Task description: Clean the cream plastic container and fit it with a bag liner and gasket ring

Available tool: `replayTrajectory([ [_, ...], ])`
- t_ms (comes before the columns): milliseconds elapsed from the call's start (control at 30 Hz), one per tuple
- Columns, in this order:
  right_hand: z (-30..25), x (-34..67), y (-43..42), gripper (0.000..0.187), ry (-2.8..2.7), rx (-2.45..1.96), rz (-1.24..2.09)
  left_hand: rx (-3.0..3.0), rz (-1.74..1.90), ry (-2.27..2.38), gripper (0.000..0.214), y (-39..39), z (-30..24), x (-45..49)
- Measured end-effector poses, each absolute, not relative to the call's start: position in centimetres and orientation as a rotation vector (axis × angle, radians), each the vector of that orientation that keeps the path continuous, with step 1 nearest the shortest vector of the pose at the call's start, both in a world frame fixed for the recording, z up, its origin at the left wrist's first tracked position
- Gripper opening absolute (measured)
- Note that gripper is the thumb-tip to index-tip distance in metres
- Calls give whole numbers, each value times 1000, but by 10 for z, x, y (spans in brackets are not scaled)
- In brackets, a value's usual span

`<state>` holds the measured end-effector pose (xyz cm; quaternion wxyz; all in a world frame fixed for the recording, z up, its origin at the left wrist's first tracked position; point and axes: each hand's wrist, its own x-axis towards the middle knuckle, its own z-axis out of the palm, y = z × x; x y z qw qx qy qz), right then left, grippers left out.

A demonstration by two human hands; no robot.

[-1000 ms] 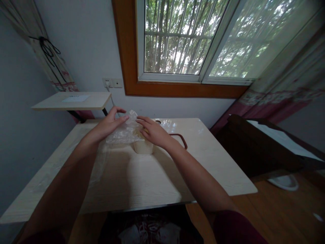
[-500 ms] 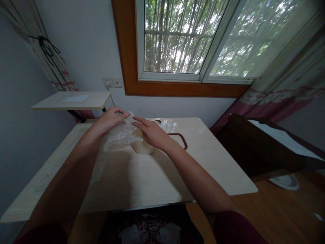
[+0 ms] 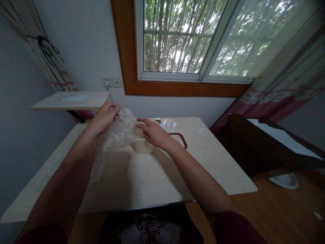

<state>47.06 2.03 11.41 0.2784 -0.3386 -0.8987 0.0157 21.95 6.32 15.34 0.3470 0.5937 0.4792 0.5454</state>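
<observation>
My left hand [image 3: 105, 117] is closed on the upper edge of a clear, crumpled plastic bag [image 3: 123, 127], which hangs down over the desk. My right hand [image 3: 156, 134] is at the bag's right side with its fingers stretched out and slightly apart. Its fingertips are close to the plastic; whether they touch it is unclear. Below and behind this hand stands a cream ribbed container [image 3: 143, 147], partly covered by the bag and the hand. A brown loop-shaped handle [image 3: 183, 139] shows to the right of my right wrist; what it joins is hidden.
The pale wooden desk [image 3: 203, 162] lies under my arms. A raised shelf [image 3: 71, 101] with a paper on it stands at the back left. A wall socket [image 3: 111, 82] and a window [image 3: 175, 40] are behind. Dark furniture [image 3: 266, 152] stands on the right.
My left hand has moved left and slightly up with the bag's edge, spreading the plastic out. The right hand has shifted slightly right, and the gap between my hands has grown.
</observation>
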Motion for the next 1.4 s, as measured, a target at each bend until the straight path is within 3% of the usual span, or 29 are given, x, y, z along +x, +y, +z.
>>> replayTrajectory([
  [233, 121, 472, 16, 31, -2279, -989, 82, 1628, 1430, 1158, 27, 55, 168, 235],
  [367, 126, 466, 18, 39, -2156, -994, 41, 1634, 1411, 1087, 27, 46, 175, 246],
  [667, 127, 449, 22, 29, -1987, -969, 152, 1810, 1404, 920, 37, 36, 177, 251],
  [833, 130, 442, 22, 31, -1899, -1071, 152, 1962, 1335, 910, 53, 23, 184, 255],
  [933, 129, 441, 23, 33, -1897, -1081, 149, 1988, 1311, 972, 51, 17, 187, 260],
  [1133, 121, 449, 27, 50, -1916, -1070, 323, 1835, 1477, 1111, 41, 28, 180, 256],
  [1333, 119, 460, 26, 104, -2001, -1014, 581, 1559, 1565, 967, 39, 45, 168, 249],
  [1400, 121, 460, 25, 114, -2057, -1061, 586, 1469, 1552, 912, 37, 48, 165, 250],
])
